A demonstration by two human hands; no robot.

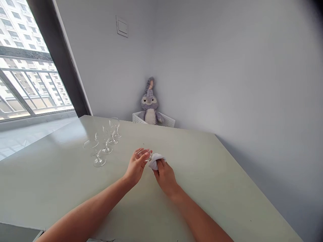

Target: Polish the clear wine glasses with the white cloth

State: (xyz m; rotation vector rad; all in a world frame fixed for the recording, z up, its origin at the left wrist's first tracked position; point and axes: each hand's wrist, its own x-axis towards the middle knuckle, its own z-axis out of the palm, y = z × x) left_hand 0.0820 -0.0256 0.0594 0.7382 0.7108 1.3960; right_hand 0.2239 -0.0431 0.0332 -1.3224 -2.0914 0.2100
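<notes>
My left hand (137, 164) is closed around the bowl of a clear stemmed glass (144, 153), which lies tilted on its side above the table. My right hand (164, 173) grips a bunched white cloth (155, 161). The cloth is wrapped about the end of the glass nearest my right hand, so its stem and foot are mostly hidden. To the left, several more clear stemmed glasses stand upright in a slanting row, the nearest glass (99, 160) closest to me.
The pale green-grey table (202, 188) spreads under both arms. Past its far edge, a grey plush rabbit (150, 106) sits in a white perforated basket (168, 120) in the wall corner. A window with a railing (32, 87) is at the left.
</notes>
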